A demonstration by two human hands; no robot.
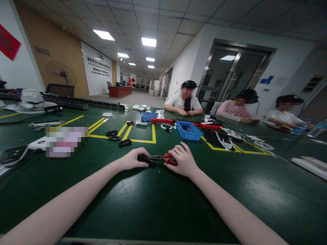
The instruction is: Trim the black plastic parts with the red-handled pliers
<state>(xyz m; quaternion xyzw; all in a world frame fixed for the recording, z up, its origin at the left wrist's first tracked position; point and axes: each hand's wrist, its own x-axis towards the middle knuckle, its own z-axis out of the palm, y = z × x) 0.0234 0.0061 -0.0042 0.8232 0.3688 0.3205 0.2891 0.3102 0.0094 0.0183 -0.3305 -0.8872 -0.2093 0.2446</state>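
Green table (133,211) fills lower frame; blue bin (189,133) right of centre. Left hand (135,159) pinches black part (146,159) just below frame centre. Right hand (184,160) grips red-handled pliers (171,162), tips at part; cannot tell whether jaws bite.

single head-worn wide view, from above near edge of green bench (145,211), facing forward and down, left hand (135,159) and right hand (184,160) close, mid-frame, ceiling (171,25) far behind
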